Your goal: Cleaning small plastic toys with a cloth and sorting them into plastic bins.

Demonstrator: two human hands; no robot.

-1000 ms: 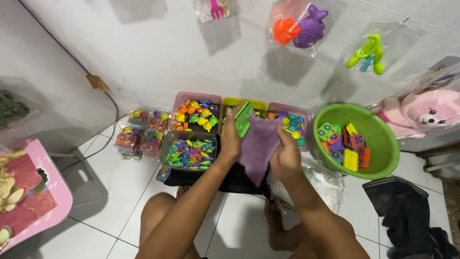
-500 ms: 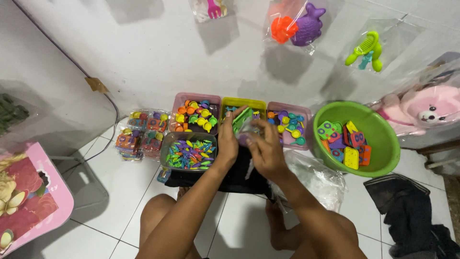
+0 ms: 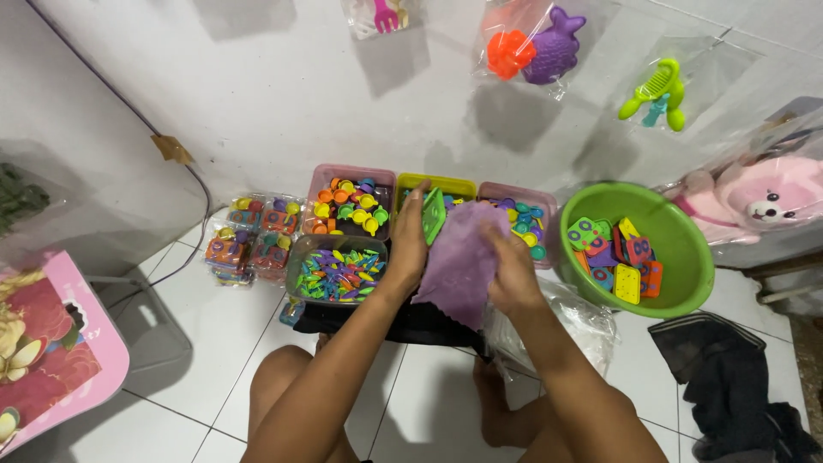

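Fingers of the left hand (image 3: 410, 244) are clamped on a green toy phone (image 3: 433, 215), held upright at centre frame, while the right hand (image 3: 513, 273) has its fingers pinched on a purple cloth (image 3: 461, 261) pressed against the phone's face and hanging down from it.

Not much room to move — the hands sit right above a packed row of tubs against the wall: a pink tub (image 3: 319, 181) of little coloured cups, a yellow-green tub (image 3: 459, 183) behind the phone, another pink tub (image 3: 546, 206) of cups, and a clear tub (image 3: 297, 253) of coloured spikes just below. Right of centre, a green basin (image 3: 677, 240) holds more toy phones. Open tile floor (image 3: 219, 343) shows at lower left.
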